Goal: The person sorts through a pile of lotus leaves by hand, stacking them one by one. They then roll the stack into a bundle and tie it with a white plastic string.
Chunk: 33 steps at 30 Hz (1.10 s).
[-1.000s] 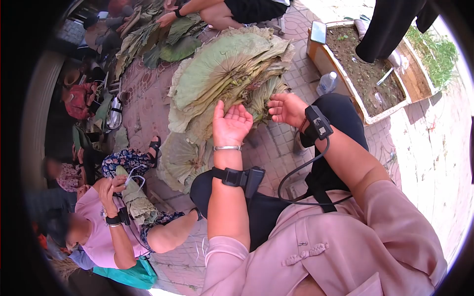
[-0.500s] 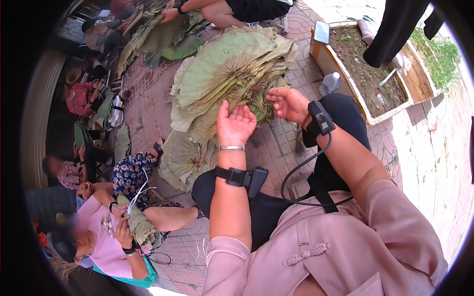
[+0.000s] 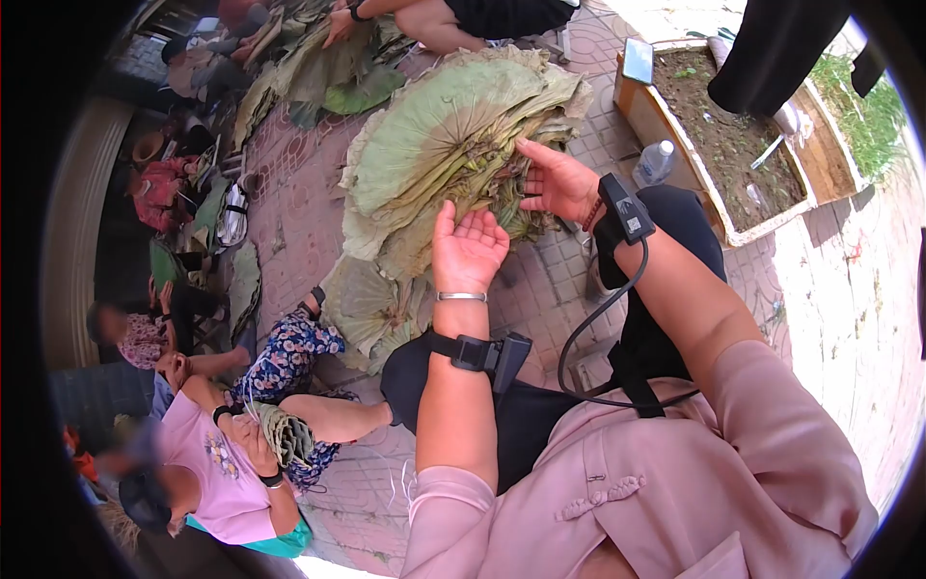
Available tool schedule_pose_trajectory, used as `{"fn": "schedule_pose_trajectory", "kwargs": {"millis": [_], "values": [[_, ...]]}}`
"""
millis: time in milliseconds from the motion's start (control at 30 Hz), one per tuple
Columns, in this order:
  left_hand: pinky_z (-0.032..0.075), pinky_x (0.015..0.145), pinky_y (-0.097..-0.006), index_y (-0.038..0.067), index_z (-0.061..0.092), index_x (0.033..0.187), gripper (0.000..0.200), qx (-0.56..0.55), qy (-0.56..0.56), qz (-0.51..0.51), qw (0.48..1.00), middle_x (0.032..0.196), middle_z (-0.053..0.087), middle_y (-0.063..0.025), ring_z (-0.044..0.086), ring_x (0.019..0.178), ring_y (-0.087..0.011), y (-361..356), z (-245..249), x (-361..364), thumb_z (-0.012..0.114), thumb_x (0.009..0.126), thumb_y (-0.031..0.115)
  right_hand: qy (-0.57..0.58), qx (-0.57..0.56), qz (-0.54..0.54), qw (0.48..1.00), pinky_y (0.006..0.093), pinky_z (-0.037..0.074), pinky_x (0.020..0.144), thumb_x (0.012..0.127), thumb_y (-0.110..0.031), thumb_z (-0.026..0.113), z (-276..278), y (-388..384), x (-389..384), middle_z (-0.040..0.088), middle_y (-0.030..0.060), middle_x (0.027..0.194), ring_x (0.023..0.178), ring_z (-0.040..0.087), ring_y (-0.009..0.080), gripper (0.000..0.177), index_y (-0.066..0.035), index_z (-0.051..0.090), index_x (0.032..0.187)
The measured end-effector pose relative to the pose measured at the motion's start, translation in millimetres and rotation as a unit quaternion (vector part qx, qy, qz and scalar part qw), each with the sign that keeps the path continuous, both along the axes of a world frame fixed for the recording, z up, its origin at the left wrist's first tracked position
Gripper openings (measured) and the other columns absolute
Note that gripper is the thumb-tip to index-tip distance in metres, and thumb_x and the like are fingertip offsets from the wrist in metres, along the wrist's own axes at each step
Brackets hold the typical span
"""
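Pinkish patterned paving [image 3: 292,214] spreads under everyone. Nearest, the palm-up left hand [image 3: 470,251] is empty, fingers loosely parted. The right hand [image 3: 562,186], curled moments ago, now opens wide, empty, so its fingertips come against or just over the stack of dry, grey-green, round leaves [image 3: 449,111] at twelve o'clock; which, I can't tell. Farther, at eight o'clock, a pink-shirted co-worker [image 3: 214,473] holds a rolled grey-green leaf bundle [image 3: 289,436], now end-on.
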<state>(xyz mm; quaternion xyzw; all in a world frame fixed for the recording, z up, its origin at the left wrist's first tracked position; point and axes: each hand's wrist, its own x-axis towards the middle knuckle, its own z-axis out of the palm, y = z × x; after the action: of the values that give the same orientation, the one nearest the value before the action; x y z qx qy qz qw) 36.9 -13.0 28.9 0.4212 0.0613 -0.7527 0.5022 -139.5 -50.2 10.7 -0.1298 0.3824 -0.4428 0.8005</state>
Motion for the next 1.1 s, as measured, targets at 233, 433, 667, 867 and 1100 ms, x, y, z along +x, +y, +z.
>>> {"fn": "schedule_pose_trajectory", "kwargs": {"millis": [233,433,667,867,1100], "values": [[0.043,0.072,-0.0356,0.004,0.051,0.098,0.036,0.028,-0.009,-0.009,1.0,0.092,0.056,-0.003,0.054,0.079,-0.0173,-0.8,-10.2,-0.7,0.063,0.08,0.034,-0.003,-0.001,-0.004,1.0,0.0582,0.023,0.096,0.078,-0.05,0.063,50.6,5.7,18.2,0.041,0.0108,0.134,0.12,0.04,0.0283,0.065,-0.014,0.044,0.127],[0.044,0.068,-0.0348,0.005,0.053,0.093,0.031,0.031,-0.059,-0.018,0.998,0.087,0.057,-0.0035,0.054,0.076,-0.0168,1.3,-15.7,-5.3,0.063,0.081,0.032,-0.012,-0.004,0.006,1.0,0.0626,0.013,0.099,0.076,-0.049,0.065,49.2,-2.9,29.8,0.039,0.0147,0.136,0.124,0.034,0.0345,0.069,-0.013,0.042,0.129],[0.044,0.064,-0.0327,0.006,0.054,0.092,0.029,0.023,-0.062,-0.017,0.998,0.085,0.058,-0.0047,0.055,0.073,-0.0169,2.7,-24.3,-9.5,0.062,0.081,0.032,0.084,0.105,0.044,0.99,0.0563,0.03,0.093,0.075,-0.034,0.069,26.8,-25.1,18.4,0.052,0.0124,0.12,0.11,0.047,0.0314,0.047,-0.01,0.053,0.112],[0.043,0.063,-0.0316,0.013,0.054,0.093,0.026,0.007,-0.084,-0.029,0.996,0.084,0.058,-0.0022,0.054,0.073,-0.0138,6.6,-22.6,-14.5,0.06,0.082,0.036,0.093,0.115,0.044,0.988,0.0533,0.035,0.09,0.078,-0.036,0.065,23.1,-25.9,17.3,0.055,0.0106,0.118,0.107,0.05,0.0301,0.044,-0.01,0.054,0.112],[0.04,0.059,-0.0287,0.017,0.055,0.092,0.024,0.002,-0.085,-0.002,0.996,0.081,0.055,-0.0003,0.053,0.07,-0.0122,2.5,-31.4,-27.5,0.059,0.081,0.038,0.111,0.093,0.096,0.985,0.0581,0.027,0.096,0.078,-0.052,0.061,20.3,-26.2,10.5,0.048,0.0124,0.128,0.117,0.043,0.0331,0.065,-0.01,0.046,0.125]]}}
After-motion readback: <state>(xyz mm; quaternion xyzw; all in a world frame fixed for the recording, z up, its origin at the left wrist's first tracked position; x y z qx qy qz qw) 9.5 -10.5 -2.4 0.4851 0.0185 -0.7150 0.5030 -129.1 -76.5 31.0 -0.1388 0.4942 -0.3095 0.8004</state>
